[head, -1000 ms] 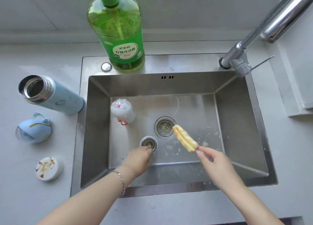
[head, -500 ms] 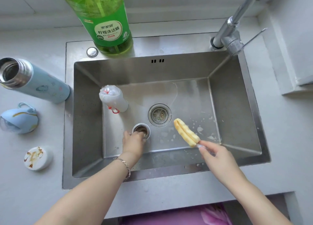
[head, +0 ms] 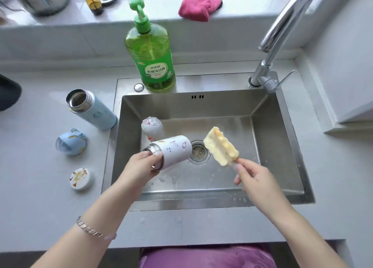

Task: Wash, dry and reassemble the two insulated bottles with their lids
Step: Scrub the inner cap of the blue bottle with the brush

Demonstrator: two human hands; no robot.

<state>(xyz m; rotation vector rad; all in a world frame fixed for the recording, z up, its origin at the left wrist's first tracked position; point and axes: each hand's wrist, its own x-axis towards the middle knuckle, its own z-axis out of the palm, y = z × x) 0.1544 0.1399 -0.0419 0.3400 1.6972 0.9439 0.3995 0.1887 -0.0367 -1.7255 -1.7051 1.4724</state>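
My left hand (head: 143, 165) grips the steel neck of a white patterned bottle (head: 175, 150) and holds it tilted on its side above the sink (head: 282, 146). My right hand (head: 254, 177) pinches the handle of a yellow sponge brush (head: 221, 146), its head raised to the right of the bottle. The white bottle's clear lid (head: 151, 126) lies in the sink's far left. A light blue bottle (head: 91, 109) stands open on the counter at left, with its blue lid (head: 70, 142) and a white round cap (head: 81, 178) nearer me.
A green dish-soap pump bottle (head: 153, 53) stands on the sink's back rim. The tap (head: 282, 29) arches over the right corner. A pink cloth (head: 198, 6) lies on the window ledge. The drain (head: 198, 152) sits mid-sink.
My left hand has lifted the white bottle off the sink floor and tipped it sideways. The brush rose with my right hand. The camera view tilted up.
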